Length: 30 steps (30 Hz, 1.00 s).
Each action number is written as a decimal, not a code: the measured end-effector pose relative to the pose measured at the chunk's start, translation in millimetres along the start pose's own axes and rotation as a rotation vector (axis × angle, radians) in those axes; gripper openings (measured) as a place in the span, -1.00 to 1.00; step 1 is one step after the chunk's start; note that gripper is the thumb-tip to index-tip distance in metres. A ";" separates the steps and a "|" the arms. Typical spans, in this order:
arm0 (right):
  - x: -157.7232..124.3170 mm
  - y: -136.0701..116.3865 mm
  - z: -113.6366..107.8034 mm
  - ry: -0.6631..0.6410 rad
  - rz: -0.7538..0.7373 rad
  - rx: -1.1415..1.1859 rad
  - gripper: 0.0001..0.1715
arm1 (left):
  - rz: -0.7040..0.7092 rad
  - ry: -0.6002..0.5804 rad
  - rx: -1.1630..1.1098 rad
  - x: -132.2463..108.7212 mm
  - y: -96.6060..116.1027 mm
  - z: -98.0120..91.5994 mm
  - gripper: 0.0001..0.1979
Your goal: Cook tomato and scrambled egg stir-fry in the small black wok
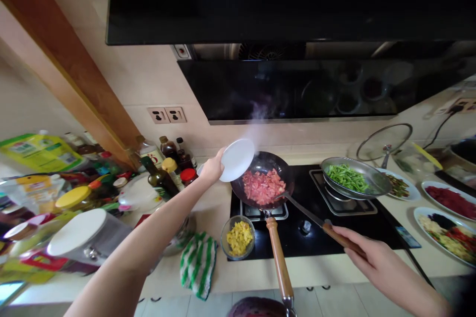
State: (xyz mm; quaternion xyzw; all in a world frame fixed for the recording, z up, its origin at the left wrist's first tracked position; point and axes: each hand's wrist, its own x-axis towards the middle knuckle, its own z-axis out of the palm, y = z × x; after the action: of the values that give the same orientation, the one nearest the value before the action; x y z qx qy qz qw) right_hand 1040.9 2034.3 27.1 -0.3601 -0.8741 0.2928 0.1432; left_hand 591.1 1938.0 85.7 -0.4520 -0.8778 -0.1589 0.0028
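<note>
My left hand [211, 167] grips a white plate [238, 158] by its left rim and holds it tilted above the left edge of a black wok [262, 164]. Chopped red tomato [264, 186] fills the wok, and steam rises from it. My right hand [368, 253] is closed on the wooden handle of a metal spatula [305, 213], whose blade rests in the wok at the right of the tomato. The wok's wooden handle [278, 257] points toward me.
A glass bowl of yellow scrambled egg [238, 237] sits by the black stove [308, 218], beside a green striped cloth [197, 263]. A metal pan of green beans [349, 177] rests on the right burner. Plates of food [446, 228] stand right; bottles and jars [163, 163] crowd left.
</note>
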 end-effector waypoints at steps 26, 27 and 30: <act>-1.3 5.7 17.6 0.089 0.053 0.130 -0.45 | 0.092 0.060 -0.125 -9.8 1.9 11.7 -0.28; -7.4 8.8 16.1 0.099 0.065 0.142 -0.46 | 0.101 0.055 -0.126 -10.1 3.0 11.9 -0.27; -18.8 15.0 21.1 0.145 0.097 0.175 -0.52 | 0.123 0.049 -0.131 -11.6 5.7 12.6 -0.28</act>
State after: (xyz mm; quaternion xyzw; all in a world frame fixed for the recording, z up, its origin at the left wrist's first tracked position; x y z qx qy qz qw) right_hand 1052.5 2020.9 0.5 -0.4085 -0.8141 0.3477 0.2225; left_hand 604.2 1935.5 73.5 -0.5004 -0.8357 -0.2264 0.0045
